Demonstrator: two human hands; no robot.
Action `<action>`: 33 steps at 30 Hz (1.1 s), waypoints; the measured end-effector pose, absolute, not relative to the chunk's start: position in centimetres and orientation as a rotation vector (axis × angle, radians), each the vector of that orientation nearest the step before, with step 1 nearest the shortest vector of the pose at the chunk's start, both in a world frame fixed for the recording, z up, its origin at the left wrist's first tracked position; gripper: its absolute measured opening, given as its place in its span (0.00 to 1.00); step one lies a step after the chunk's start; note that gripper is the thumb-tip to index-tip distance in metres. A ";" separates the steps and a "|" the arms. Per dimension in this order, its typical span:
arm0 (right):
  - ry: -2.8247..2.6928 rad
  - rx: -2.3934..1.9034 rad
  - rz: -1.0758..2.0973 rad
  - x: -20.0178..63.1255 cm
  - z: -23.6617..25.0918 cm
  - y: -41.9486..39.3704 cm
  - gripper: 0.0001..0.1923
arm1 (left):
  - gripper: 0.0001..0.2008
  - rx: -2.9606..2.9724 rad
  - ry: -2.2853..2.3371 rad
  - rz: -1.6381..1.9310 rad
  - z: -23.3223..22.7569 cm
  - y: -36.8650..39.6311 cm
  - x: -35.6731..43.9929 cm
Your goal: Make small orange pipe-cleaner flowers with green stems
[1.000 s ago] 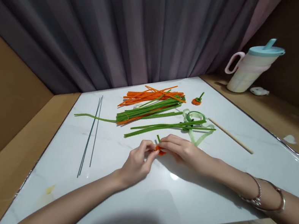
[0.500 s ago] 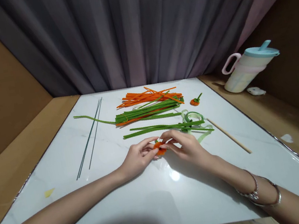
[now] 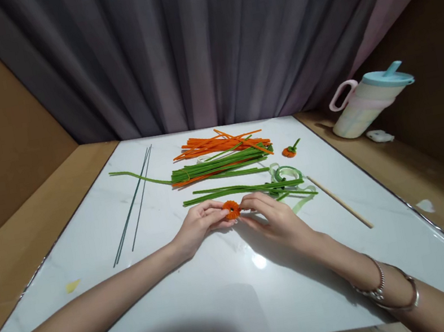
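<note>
- Both hands are meeting over the middle of the white marble-look surface [image 3: 144, 311], the left hand [image 3: 198, 228] and the right hand [image 3: 275, 219] each pinching one side of a small orange pipe-cleaner coil [image 3: 232, 209]; each grip is narrow, fingertips closed on the coil's rim.
- The coil is now facing the camera as a round ring with a dark centre, where a second ago it was lying low between the fingers with a green stub poking up beside it; that stub is no longer showing.
- The hands have also been drifting toward 12 o'clock, so the coil is now sitting just short of the loose green pipe cleaners [image 3: 243, 189].
- Judged from this, the ring is being turned up and checked or shaped, its winding looking largely formed.
- At 12 o'clock from the hands, a bundle of green pipe cleaners [image 3: 222, 166] is lying in front of a heap of orange pipe cleaners [image 3: 220, 141].
- At 1 o'clock, a finished small orange piece with a green stem [image 3: 290, 150] is resting apart, with a roll of pale green tape [image 3: 289, 172] nearer the hands.
- At 3 o'clock a thin wooden stick [image 3: 340, 201] is lying at a slant; at 10 o'clock thin dark wires [image 3: 134, 204] are stretching away.
- A lidded pastel jug [image 3: 369, 101] is standing off the surface at 2 o'clock.
</note>
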State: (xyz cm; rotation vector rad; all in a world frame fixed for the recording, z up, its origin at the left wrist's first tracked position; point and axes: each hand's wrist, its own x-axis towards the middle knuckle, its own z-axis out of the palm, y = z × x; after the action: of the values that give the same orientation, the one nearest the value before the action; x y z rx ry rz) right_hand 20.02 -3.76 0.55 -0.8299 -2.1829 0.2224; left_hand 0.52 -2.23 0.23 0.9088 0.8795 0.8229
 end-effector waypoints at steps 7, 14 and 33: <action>-2.143 -0.871 0.351 20.1 0.8 -3.8 0.05 | 0.10 0.924 0.874 0.799 0.1 -2.0 0.3; -2.053 -0.928 0.468 20.1 0.6 -3.7 0.03 | 0.10 0.927 0.849 0.791 0.2 -2.0 0.4; -2.081 -0.932 0.442 19.9 0.6 -3.9 0.03 | 0.10 0.989 0.821 0.715 0.4 -1.7 0.3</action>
State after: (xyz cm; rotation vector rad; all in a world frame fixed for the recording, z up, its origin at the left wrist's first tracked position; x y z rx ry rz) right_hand 19.94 -3.86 0.58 -0.9319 -2.0809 0.4417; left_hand 0.28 -1.70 0.35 0.9893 0.8208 0.7147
